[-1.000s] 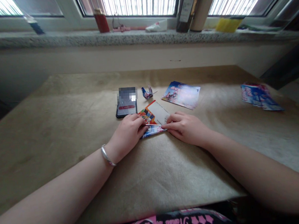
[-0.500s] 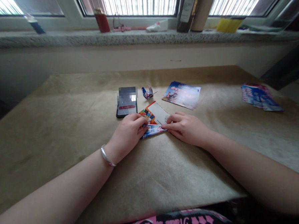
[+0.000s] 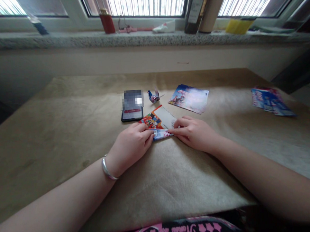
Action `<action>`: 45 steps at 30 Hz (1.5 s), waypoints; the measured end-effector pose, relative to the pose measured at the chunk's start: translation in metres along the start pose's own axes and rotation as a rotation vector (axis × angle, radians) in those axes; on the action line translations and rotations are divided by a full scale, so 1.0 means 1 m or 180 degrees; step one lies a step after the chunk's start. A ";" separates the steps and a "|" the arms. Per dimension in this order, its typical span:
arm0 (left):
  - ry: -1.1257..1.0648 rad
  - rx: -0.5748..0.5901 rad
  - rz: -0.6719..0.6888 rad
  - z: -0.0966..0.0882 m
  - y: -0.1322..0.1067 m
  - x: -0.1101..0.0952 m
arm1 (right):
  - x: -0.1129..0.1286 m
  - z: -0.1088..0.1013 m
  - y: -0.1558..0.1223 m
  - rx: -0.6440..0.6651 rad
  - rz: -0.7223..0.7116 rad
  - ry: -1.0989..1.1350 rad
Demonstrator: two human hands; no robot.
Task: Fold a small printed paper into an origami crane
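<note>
A folded strip of printed paper (image 3: 161, 133), blue, white and red, lies on the tan table (image 3: 67, 127) between my hands. My left hand (image 3: 130, 146), with a silver bangle on its wrist, pinches the strip's left end with curled fingers. My right hand (image 3: 194, 133) presses its fingertips on the right end. Just behind the strip lies a card (image 3: 159, 118) with an orange cartoon picture and a white half. A small folded paper figure (image 3: 153, 95) stands further back.
A phone (image 3: 132, 108) lies left of the card. A blue picture card (image 3: 189, 98) sits behind my right hand, and a stack of several blue cards (image 3: 271, 101) lies far right. The stone window sill (image 3: 140, 37) holds a red cup (image 3: 107, 23) and bottles.
My left hand has slid slightly down and toward me along the strip, covering more of its left end. My right hand has hardly moved.
</note>
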State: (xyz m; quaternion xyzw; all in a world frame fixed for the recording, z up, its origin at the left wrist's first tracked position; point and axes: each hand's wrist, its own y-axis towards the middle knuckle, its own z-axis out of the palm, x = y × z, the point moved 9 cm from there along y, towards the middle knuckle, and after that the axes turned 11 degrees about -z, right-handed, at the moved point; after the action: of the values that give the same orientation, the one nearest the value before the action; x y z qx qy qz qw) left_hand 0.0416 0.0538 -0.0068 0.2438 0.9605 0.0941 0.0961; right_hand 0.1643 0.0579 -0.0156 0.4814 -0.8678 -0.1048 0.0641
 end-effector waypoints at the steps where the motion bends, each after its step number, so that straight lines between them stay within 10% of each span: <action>1: 0.0024 -0.0015 0.0009 0.000 0.000 0.000 | 0.000 0.000 0.000 -0.0003 -0.0001 0.0000; 45: 0.0702 0.0284 0.0236 0.009 -0.015 -0.025 | -0.008 -0.010 -0.011 0.0486 0.0435 -0.0231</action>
State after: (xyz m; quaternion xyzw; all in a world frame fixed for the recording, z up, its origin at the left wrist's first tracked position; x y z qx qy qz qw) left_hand 0.0580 0.0298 -0.0152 0.2713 0.9588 0.0809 -0.0247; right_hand 0.1793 0.0580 -0.0088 0.4205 -0.9058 -0.0511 0.0026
